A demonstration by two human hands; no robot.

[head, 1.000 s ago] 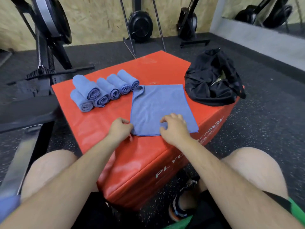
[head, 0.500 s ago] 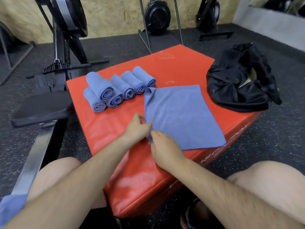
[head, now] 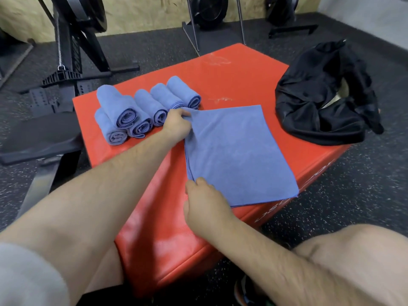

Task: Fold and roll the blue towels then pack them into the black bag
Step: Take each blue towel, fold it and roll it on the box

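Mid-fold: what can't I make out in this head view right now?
Head view only:
- Black bag interior: its crumpled fabric hides any contents.
- Right hand grip on the flat towel: fingertips curl out of sight under the hand.
- Rolled towels: left hand partly covers one roll's end.

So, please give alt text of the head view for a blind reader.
A person's left hand pinches the far left corner of a flat blue towel on a red box, while the right hand holds its near left corner. To its left lie rolled blue towels, to its right a black bag.
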